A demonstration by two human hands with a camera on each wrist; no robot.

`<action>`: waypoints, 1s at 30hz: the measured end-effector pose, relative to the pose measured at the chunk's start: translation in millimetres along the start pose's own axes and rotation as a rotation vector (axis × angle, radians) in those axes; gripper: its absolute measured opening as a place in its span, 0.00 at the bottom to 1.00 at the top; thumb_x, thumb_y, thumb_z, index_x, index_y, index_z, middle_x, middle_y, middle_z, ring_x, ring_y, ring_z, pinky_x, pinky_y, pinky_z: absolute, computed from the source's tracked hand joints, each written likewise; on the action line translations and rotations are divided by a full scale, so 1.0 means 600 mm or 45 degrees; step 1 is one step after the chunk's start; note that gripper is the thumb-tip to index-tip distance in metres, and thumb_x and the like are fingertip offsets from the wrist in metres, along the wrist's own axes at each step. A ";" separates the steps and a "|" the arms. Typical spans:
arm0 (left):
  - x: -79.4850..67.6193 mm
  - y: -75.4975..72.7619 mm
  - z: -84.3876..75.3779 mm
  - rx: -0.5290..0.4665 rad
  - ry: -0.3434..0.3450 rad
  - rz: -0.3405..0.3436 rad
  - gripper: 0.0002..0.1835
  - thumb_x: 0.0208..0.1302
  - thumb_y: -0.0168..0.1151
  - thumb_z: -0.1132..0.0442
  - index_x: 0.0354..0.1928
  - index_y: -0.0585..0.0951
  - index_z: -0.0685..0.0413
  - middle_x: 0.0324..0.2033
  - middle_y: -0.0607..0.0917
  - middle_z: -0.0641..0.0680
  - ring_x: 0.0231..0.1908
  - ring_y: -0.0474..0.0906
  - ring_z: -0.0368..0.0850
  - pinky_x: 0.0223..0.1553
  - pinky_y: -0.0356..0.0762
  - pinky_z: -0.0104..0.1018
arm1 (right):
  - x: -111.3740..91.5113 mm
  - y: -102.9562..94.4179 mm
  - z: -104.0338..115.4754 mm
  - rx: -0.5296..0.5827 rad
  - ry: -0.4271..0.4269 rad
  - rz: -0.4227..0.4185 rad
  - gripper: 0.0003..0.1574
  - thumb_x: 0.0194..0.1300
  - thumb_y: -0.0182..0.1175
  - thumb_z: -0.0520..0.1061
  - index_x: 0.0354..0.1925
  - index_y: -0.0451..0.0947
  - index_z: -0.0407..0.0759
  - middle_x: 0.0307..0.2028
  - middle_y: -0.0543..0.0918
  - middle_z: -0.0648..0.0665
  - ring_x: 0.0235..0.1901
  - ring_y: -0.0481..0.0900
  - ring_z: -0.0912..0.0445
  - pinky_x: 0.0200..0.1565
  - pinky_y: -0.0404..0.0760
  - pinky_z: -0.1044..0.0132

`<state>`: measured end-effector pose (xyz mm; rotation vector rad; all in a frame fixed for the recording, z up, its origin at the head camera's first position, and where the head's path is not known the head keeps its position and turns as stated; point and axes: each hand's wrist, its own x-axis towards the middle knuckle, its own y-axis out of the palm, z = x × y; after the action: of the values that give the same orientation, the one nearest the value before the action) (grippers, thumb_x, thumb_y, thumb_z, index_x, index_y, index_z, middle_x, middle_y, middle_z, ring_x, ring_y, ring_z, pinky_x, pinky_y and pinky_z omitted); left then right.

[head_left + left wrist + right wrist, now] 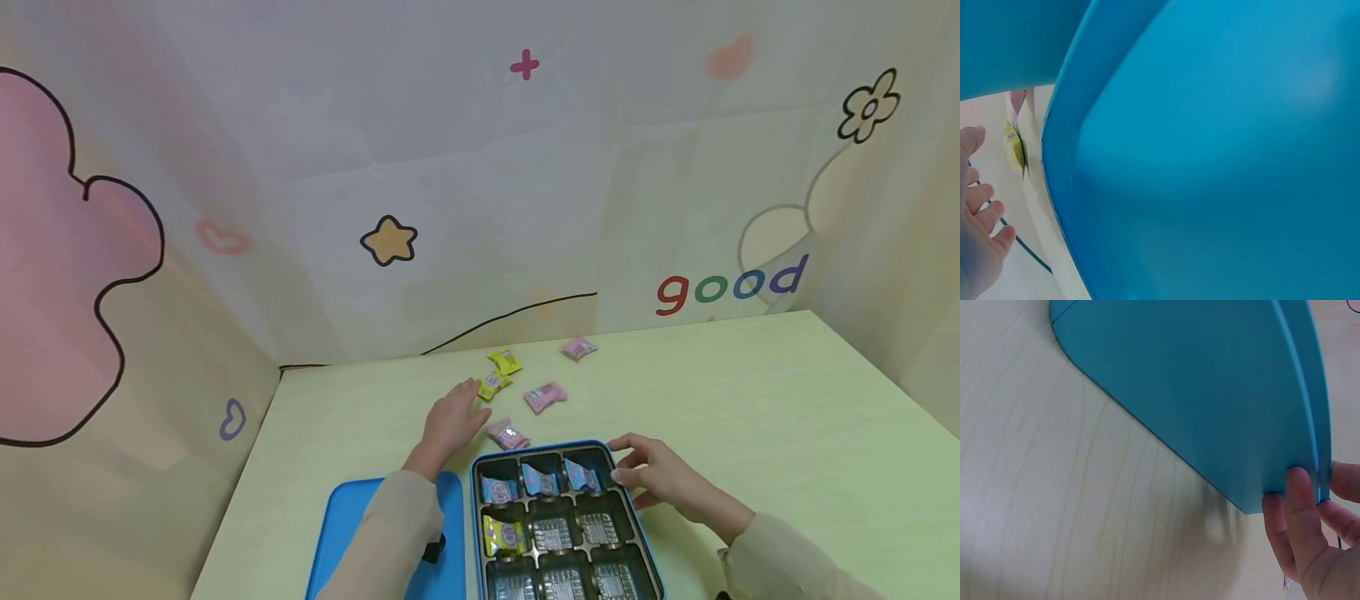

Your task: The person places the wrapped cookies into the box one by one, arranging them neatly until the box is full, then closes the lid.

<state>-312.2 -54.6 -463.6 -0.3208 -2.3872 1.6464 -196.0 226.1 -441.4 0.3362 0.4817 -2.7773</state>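
Note:
My left hand (pixel 453 421) reaches over the table with fingers extended, its fingertips beside a yellow wrapped candy (pixel 495 385). Another yellow candy (pixel 505 361) lies just behind that one. In the left wrist view the hand's loosely spread fingers hold nothing. My right hand (pixel 660 475) grips the far right corner of a blue tin box (pixel 1197 381), fingers against its outer wall and rim. Inside the box is a dark tray (pixel 553 535) divided into compartments. Three blue candies (pixel 539 480) fill its far row, and one yellow candy (pixel 504 536) sits in the left compartment of the row nearer me.
Three pink candies (pixel 545 397) lie scattered beyond the box. A blue lid (pixel 352 508) lies left of the box, under my left forearm. The pale wooden table (pixel 787 433) meets a printed cloth backdrop (pixel 487 208) at the back.

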 end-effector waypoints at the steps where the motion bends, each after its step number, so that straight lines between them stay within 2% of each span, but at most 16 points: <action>1: 0.003 0.001 0.001 0.021 0.003 0.008 0.30 0.61 0.52 0.50 0.63 0.63 0.55 0.62 0.64 0.56 0.63 0.59 0.52 0.59 0.61 0.49 | 0.001 -0.001 -0.001 0.005 -0.003 0.002 0.30 0.59 0.56 0.41 0.56 0.60 0.31 0.35 0.71 0.38 0.28 0.74 0.55 0.26 0.79 0.60; 8: 0.021 0.008 0.008 0.119 0.007 0.098 0.34 0.61 0.51 0.49 0.66 0.57 0.53 0.65 0.59 0.56 0.64 0.55 0.52 0.60 0.59 0.51 | 0.003 -0.004 -0.007 0.021 -0.025 0.023 0.29 0.58 0.56 0.42 0.55 0.61 0.33 0.34 0.71 0.39 0.27 0.74 0.55 0.25 0.79 0.61; 21: 0.033 0.016 0.006 0.114 -0.020 0.186 0.35 0.61 0.49 0.47 0.67 0.53 0.50 0.66 0.55 0.55 0.66 0.52 0.52 0.62 0.55 0.51 | 0.002 0.003 -0.004 0.004 0.018 -0.038 0.27 0.59 0.54 0.37 0.56 0.61 0.32 0.34 0.71 0.39 0.26 0.74 0.56 0.24 0.79 0.62; 30: 0.038 0.022 0.007 0.194 0.060 0.219 0.34 0.61 0.49 0.47 0.67 0.54 0.49 0.66 0.55 0.56 0.65 0.54 0.54 0.58 0.61 0.53 | 0.002 0.002 -0.006 0.010 0.033 -0.048 0.27 0.58 0.55 0.37 0.56 0.61 0.33 0.34 0.71 0.39 0.25 0.74 0.56 0.23 0.78 0.63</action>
<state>-334.4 -47.0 -476.2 -0.5442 -2.2381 1.8599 -196.1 226.0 -445.3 0.3690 0.4889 -2.8155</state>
